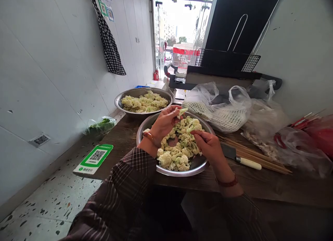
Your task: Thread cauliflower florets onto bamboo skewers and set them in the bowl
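Observation:
My left hand (pixel 168 118) is closed, its fingers pinching a pale cauliflower floret (pixel 182 111) above the near bowl. My right hand (pixel 208 143) is also closed, thumb and fingers pressed together over the bowl's right side. Another cauliflower piece (pixel 194 125) shows right beside those fingertips; whether they grip it or something thin is unclear. Beneath both hands stands a wide metal bowl (pixel 179 173) with many cut cauliflower florets (pixel 175 160) in it. Behind it, to the left, a second metal bowl (pixel 119 101) holds more cauliflower (pixel 145 102).
Right of the near bowl lie a knife (pixel 249 163) with a pale handle and a bundle of thin wooden skewers (pixel 270 163). Plastic bags (pixel 229 110) crowd the table's back right. A green QR-code card (pixel 95 158) lies at the left table edge. Behind stands a black grill-like appliance (pixel 223 74).

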Motion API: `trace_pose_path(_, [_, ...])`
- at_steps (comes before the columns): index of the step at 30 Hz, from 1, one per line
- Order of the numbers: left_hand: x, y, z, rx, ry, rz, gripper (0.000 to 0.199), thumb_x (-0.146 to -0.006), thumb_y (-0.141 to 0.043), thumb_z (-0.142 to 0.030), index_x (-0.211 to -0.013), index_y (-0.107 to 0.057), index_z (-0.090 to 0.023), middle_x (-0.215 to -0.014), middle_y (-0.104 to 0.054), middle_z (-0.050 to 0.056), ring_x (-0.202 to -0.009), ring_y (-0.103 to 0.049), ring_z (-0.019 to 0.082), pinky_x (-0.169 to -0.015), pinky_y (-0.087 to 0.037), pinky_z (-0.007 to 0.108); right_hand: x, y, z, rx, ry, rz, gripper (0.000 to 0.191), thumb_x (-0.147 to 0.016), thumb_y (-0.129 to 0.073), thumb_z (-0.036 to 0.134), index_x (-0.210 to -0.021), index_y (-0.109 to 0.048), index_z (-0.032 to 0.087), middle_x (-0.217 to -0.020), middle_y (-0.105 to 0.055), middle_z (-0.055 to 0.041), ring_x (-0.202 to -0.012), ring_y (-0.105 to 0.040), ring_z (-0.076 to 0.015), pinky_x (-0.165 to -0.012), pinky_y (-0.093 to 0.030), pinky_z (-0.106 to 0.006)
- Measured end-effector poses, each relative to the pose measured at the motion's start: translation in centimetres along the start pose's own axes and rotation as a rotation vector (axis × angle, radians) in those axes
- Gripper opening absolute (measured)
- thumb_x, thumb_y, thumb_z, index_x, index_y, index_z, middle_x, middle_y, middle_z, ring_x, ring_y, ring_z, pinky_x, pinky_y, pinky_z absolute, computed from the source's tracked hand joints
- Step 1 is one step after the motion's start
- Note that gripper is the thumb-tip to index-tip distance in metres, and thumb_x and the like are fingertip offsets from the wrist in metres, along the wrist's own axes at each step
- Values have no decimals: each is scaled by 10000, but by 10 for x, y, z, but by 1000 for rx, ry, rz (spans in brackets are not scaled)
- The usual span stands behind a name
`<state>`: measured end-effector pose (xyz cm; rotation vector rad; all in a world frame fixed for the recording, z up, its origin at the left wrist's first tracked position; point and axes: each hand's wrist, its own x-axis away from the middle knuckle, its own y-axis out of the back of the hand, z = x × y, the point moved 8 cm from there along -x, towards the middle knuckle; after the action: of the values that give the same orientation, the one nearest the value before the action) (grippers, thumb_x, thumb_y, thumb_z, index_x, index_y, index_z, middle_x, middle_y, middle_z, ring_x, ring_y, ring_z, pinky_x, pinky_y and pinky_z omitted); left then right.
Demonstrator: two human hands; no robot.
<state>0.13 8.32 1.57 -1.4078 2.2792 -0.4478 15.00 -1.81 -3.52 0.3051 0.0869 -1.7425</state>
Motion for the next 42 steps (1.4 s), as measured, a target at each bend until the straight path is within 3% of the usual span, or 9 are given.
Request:
trace_pose_path(18, [0,-3,-3,-97,-46,15,260,-763,-795,-205,-964,-652,-122,-820,-660,35,-646,-618,73,-529,-389,172,-3,4,-5,61,7,-36,429,-848,-641,475,-1065,-788,135,-517,-447,46,-478,-350,-89,-449,-258,-228])
trace_pose_path(24, [1,-7,1,-126,-31,50,253,-790,-772,-241,-969,-643,-116,-839,-691,63,-681,-619,84,-569,-405,183,-1,7,-2,107,32,-61,405,-868,-632,472,-1065,-792,157,-539,-506,31,-483,-401,-101,-459,-326,-234])
trace_pose_path(31, [0,-5,-2,-183,-99,35,245,-759,-788,-228,-945,-656,-137,-780,-646,18,-690,-640,91,-551,-398,175,-3,8,1,124,63,-105,385,-851,-643,447,-1043,-803,154,-650,-658,-18,-521,-484,-118,-473,-383,-239])
trace_pose_path(39, [-1,-3,-4,-209,-123,16,260,-732,-803,-238,-882,-617,-136,-745,-637,10,-668,-641,101,-565,-440,194,-3,8,6,143,113,-115,342,-848,-642,432,-993,-808,171,-772,-733,-42,-660,-619,-163,-586,-494,-265])
trace_pose_path(42, [-1,-3,-6,-250,-149,11,260,-728,-806,-253,-876,-628,-135,-744,-645,11,-670,-638,105,-570,-449,201,-2,8,9,144,113,-117,340,-850,-631,424,-986,-809,169,-718,-715,-37,-655,-623,-172,-561,-493,-266])
